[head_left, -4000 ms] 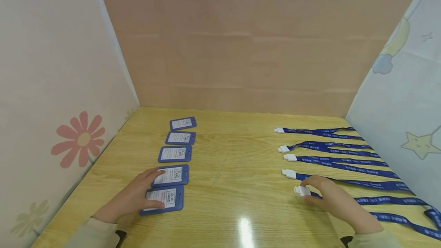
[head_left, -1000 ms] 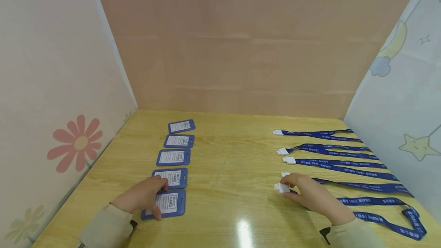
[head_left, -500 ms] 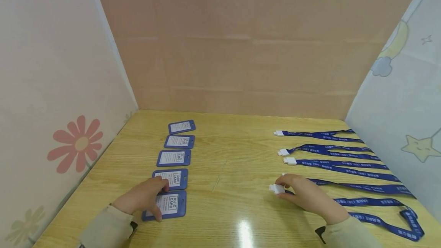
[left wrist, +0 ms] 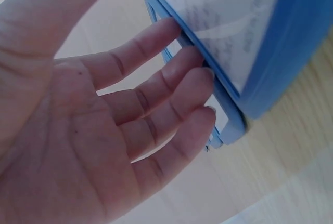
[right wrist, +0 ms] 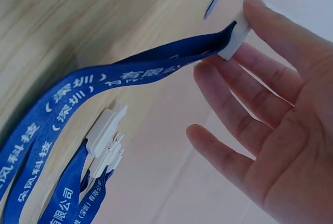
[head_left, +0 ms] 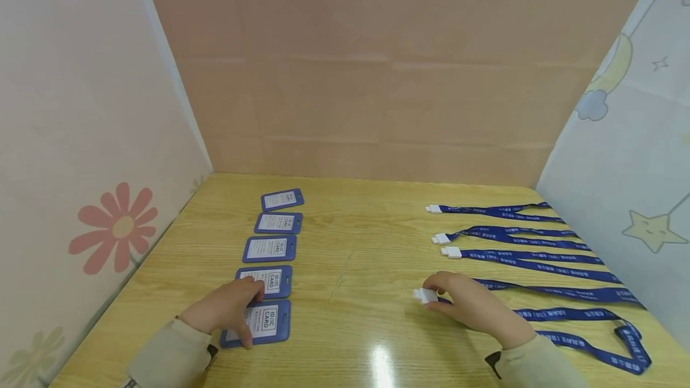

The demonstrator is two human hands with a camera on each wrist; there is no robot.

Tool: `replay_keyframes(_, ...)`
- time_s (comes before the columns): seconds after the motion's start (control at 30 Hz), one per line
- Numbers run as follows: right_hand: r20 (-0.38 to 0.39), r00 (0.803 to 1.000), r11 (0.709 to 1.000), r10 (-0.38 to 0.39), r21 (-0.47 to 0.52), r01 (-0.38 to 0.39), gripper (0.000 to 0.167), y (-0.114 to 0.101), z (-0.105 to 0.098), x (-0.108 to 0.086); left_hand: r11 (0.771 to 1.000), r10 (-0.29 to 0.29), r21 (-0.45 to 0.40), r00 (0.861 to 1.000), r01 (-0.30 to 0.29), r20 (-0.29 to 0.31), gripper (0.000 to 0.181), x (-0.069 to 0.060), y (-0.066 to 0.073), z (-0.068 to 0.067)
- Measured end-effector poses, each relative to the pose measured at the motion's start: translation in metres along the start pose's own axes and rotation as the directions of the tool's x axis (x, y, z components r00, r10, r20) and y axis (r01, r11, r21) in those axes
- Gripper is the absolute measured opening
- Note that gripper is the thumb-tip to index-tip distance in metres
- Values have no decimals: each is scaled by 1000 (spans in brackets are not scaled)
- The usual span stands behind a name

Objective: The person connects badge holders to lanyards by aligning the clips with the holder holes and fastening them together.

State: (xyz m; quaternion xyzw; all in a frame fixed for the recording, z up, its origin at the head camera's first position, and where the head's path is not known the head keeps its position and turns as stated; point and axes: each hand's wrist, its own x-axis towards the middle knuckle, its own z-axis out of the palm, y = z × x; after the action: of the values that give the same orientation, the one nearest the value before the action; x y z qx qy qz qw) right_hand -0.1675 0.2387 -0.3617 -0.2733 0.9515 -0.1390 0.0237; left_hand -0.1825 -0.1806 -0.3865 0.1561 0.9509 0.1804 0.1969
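My left hand (head_left: 229, 310) is over the nearest blue ID badge holder (head_left: 275, 319), thumb at its near edge and bent fingers at its far edge. It grips the holder across its width; in the left wrist view the thumb is hidden, while the fingertips meet the edge of a badge holder (left wrist: 296, 52). My right hand (head_left: 463, 301) pinches the white plastic clip (head_left: 428, 296) of a dark blue lanyard (head_left: 571, 314) between thumb and fingers. In the right wrist view that clip (right wrist: 237, 39) is partly covered, with the printed strap (right wrist: 130, 73) trailing from it.
Several more blue badge holders (head_left: 269, 248) lie in a column behind the left hand. Several other lanyards (head_left: 517, 256) with white clips lie in rows on the right. Flower-printed (head_left: 123, 226) and star-printed (head_left: 652, 229) walls flank the wooden table (head_left: 350, 340).
My right hand has drawn the pinched clip leftward, its strap following. Since the oldest frame, the left hand has shifted slightly, and the nearest badge holder a little to the right; lately both stay still.
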Motion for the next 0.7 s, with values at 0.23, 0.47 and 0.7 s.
replay_keyframes(0.23, 12, 1000, 1000, -2, 7, 2, 22, -3, 0, 4, 1000, -6, 15, 1000, 6, 0, 63, -1, 1, 0)
replay_keyframes(0.47, 16, 1000, 1000, -19, 5, 18, 22, -7, 3, 10, 1000, -28, -4, 1000, 28, -1, 62, -3, 2, 0)
replay_keyframes(0.7, 33, 999, 999, -29, 36, 28, 22, -12, 7, 16, 1000, -22, 20, 1000, 23, -14, 61, -3, 2, 1)
